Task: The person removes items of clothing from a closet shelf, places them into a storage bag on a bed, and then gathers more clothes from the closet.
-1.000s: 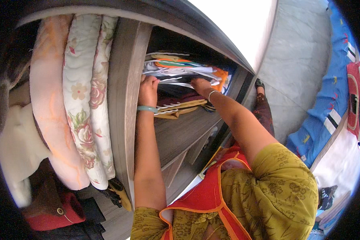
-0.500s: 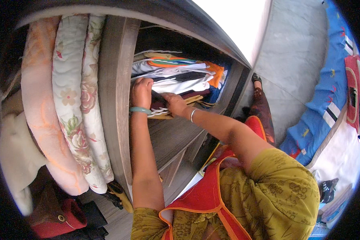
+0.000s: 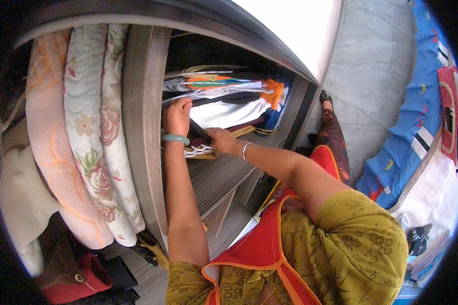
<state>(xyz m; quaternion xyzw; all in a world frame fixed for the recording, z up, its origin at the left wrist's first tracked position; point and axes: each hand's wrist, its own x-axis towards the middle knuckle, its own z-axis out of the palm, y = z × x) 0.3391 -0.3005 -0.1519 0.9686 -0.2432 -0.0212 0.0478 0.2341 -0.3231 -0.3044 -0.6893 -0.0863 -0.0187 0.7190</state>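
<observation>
My left hand (image 3: 177,116), with a pale green bangle (image 3: 176,138) on the wrist, is closed among the hanging clothes at the left of a wardrobe compartment. What its fingers hold is hidden. Just right of it, my right hand (image 3: 223,140), wearing a silver bangle (image 3: 245,150), has its fingers closed on a dark garment (image 3: 201,132) that stretches toward the left hand. A white garment (image 3: 229,114) lies behind both hands, with an orange one (image 3: 274,93) farther right. White wavy hanger-like edges (image 3: 198,151) show below the hands.
Left of the wooden divider (image 3: 150,122) hang a floral quilt (image 3: 89,127) and a peach blanket (image 3: 48,127). A red rolled item (image 3: 94,272) lies below them. A white panel (image 3: 300,30) stands above right. Beyond the grey floor (image 3: 371,76) is a bed with a blue cover (image 3: 404,137).
My hands and the dark garment have shifted slightly to the left and down. More of the white garment behind them shows, and the view has moved a little.
</observation>
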